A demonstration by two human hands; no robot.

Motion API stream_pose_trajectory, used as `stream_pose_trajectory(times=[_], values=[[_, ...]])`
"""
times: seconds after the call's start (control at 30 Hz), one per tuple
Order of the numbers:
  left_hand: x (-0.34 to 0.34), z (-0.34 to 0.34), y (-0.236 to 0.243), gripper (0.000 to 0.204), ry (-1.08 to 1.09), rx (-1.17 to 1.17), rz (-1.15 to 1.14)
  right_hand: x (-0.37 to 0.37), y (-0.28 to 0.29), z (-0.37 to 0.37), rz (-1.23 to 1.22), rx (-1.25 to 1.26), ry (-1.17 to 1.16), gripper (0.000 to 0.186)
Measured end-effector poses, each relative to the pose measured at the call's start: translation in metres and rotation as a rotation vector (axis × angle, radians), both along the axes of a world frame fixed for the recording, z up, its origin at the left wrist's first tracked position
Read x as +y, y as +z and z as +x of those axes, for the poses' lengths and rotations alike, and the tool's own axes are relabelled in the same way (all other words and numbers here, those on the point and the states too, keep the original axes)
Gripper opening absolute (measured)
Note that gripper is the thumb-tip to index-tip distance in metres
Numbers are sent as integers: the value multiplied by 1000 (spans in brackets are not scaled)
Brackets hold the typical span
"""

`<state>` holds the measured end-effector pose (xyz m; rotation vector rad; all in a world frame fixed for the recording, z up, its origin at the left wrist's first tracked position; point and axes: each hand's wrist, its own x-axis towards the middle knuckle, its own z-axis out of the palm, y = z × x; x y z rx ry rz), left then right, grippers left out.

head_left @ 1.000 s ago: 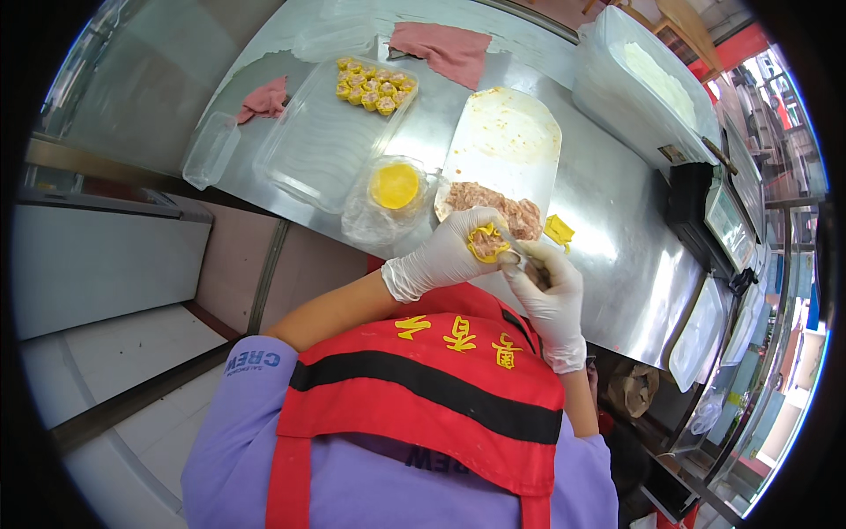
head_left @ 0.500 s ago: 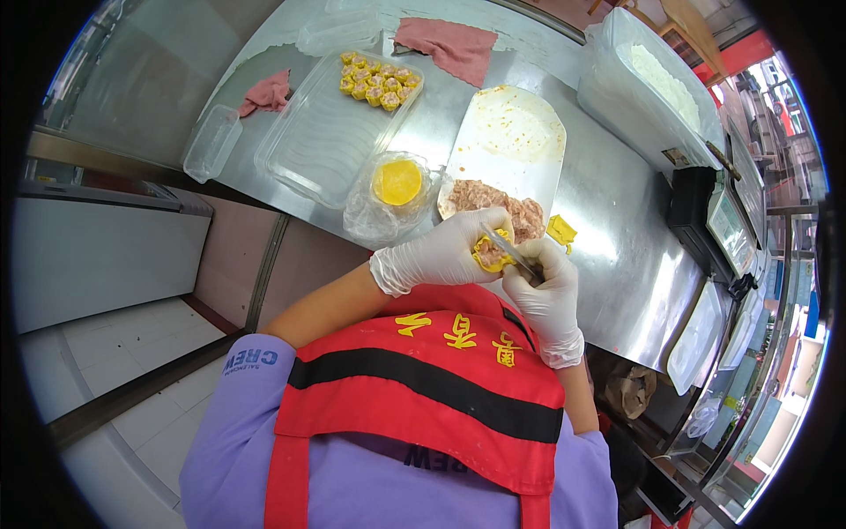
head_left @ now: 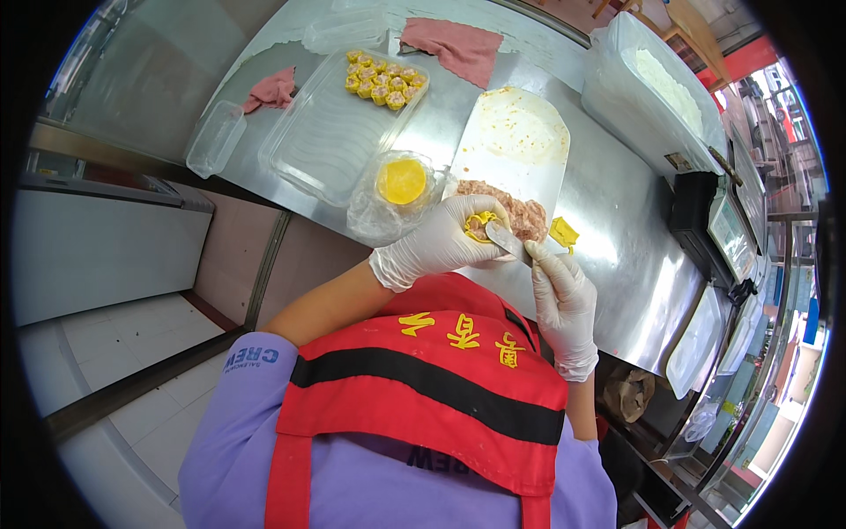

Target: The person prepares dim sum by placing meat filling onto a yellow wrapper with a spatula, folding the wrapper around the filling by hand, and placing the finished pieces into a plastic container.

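Note:
In white gloves, both my hands meet over the table's near edge. My left hand (head_left: pixel 455 236) is closed round a dumpling (head_left: pixel 478 226) with a yellow wrapper and pink meat showing at its open top. Pinched in my right hand (head_left: pixel 564 295) is a flat metal spatula (head_left: pixel 509 240), its blade reaching to the dumpling's side. Just beyond lies a mound of minced meat (head_left: pixel 511 207) on the near end of a white tray (head_left: pixel 522 104). A stack of round yellow wrappers (head_left: pixel 402 181) sits in a clear plastic bag left of my hands.
A clear tray (head_left: pixel 308 159) holds several finished dumplings (head_left: pixel 384 81) at its far end. A crumpled yellow wrapper (head_left: pixel 563 233) lies right of the meat. Pink cloths (head_left: pixel 454 48), a bin of white powder (head_left: pixel 656 88) and a black scale (head_left: pixel 696 212) stand around the steel table.
My right hand has shifted right and a little down, drawing the spatula back from across the dumpling's top to its side. My left hand has turned the dumpling slightly leftward and up.

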<state>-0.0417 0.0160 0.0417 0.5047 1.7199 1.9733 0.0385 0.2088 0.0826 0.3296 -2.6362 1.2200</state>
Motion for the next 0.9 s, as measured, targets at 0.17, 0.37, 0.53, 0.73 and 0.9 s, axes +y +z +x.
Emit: stream_pose_trajectory(times=[0.17,0.37,0.53,0.73,0.9], values=[[-2,0,-8,20,75,180,-110,8,11,2,136,4,-12,26],[-3,1,-8,20,-3,61,-69,-5,12,-6,136,0,-13,24],[-6,-1,-5,26,113,89,31,12,7,-1,-100,-125,-49,23],[-4,0,-4,30,116,-63,84,9,11,0,-170,-162,-58,26],[-8,-3,-18,21,128,198,-197,-3,8,-3,-57,-79,-34,29]])
